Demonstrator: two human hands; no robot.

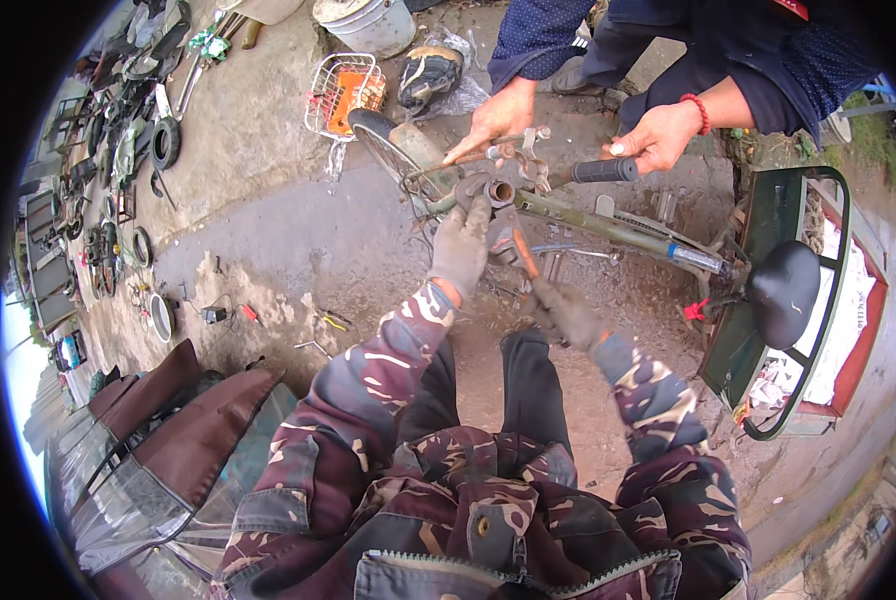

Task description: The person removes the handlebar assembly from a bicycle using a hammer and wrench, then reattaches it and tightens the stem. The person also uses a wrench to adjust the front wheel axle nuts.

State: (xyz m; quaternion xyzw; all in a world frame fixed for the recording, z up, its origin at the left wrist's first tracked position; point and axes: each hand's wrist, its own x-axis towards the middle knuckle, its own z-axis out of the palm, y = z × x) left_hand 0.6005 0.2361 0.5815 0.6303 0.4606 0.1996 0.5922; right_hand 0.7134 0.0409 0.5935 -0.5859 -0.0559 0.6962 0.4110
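An olive-green bicycle frame (pixel 608 227) lies across the concrete with a black saddle (pixel 783 290) at the right. My left hand (pixel 461 243), in a grey glove, grips the frame at the open head tube (pixel 501 192). My right hand (pixel 566 313), also gloved, holds a tool with an orange handle (pixel 524 255) that reaches up toward the head tube. Opposite me another person's hand (pixel 493 118) touches the metal stem parts, and that person's other hand (pixel 658 138), with a red wrist band, holds the black handlebar grip (pixel 603 171).
A front wheel (pixel 388 145) and a white wire basket (pixel 343 92) lie beyond the head tube. A green cargo box (pixel 803 310) sits behind the saddle. Tyres, rims and scrap parts (pixel 118 170) line the left. Small tools (pixel 328 325) lie on the ground; brown covers (pixel 168 430) lie at lower left.
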